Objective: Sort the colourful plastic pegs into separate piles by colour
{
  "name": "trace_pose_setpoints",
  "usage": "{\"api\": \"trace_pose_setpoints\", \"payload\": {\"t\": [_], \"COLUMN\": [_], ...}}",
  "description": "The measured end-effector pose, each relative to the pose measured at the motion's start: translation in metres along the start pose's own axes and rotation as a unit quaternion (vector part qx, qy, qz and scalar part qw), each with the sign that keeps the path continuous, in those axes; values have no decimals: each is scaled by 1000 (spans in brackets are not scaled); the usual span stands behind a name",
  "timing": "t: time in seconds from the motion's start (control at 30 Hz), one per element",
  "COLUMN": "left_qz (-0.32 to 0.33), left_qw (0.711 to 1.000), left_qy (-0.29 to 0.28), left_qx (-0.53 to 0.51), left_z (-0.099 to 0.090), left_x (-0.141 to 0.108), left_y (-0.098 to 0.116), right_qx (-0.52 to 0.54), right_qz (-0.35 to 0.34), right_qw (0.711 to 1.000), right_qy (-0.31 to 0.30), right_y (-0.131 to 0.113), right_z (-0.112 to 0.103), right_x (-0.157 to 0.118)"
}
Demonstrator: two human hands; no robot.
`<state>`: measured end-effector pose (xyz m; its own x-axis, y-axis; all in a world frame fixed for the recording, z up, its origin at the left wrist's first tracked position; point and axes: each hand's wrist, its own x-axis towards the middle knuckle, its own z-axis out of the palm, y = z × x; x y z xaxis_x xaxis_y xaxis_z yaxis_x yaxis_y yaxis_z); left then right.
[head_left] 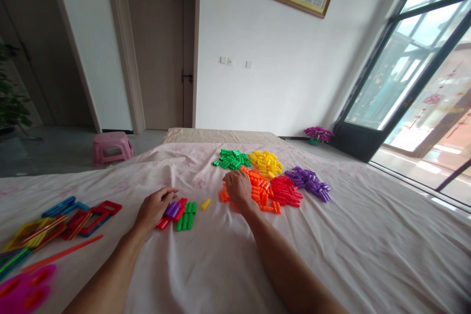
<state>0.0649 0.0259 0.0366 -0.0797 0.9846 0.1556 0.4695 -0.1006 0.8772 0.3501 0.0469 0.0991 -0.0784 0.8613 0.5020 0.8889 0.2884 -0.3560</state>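
My left hand (155,207) rests on the cloth at the left edge of a small group of pieces. Its thumb and fingers are apart, close against purple pieces (172,209) that lie with red pieces (180,210); contact is hard to make out. Just right of these sit green pieces (187,216) in rows and a single yellow piece (205,204). Over the left side of a pile of orange tube-shaped pieces (262,187), my right hand (238,189) points down with bent fingers. Its fingertips are mostly hidden, so whatever they pinch is not visible.
Behind the orange pile lie green (232,160) and yellow piles (265,163); red (284,191) and purple piles (309,182) are to its right. Coloured plastic frames (99,217) and a pink piece (27,287) lie far left. A pink stool (112,147) stands beyond the cloth (206,274).
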Motion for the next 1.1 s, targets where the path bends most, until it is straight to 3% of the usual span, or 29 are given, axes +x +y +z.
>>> {"api": "trace_pose_setpoints", "payload": {"t": [0.17,0.4,0.53,0.7,0.87,1.0,1.1], "left_qz": [1,6,11,9,3,1,3], "left_qw": [1000,1000,1000,1000,1000,1000,1000], "left_qy": [-1,3,5,1,1,4,3], "left_qx": [-6,-5,15,10,-11,-8,-5], "left_z": [0,0,0,0,1,1,1], "left_x": [-2,0,1,1,1,2,2], "left_y": [2,-1,-2,-3,-4,-5,-6], "right_qx": [62,99,75,47,65,122,200], "right_qz": [-75,-233,-263,-246,-220,-122,-43], "right_qw": [995,961,947,950,961,982,979], "right_qy": [12,-107,-170,-185,-152,-76,-14], "right_y": [-10,-23,-22,-18,-21,-20,-2], "right_z": [0,14,25,30,27,18,11], "right_x": [-7,-19,-25,-25,-23,-14,0]}}
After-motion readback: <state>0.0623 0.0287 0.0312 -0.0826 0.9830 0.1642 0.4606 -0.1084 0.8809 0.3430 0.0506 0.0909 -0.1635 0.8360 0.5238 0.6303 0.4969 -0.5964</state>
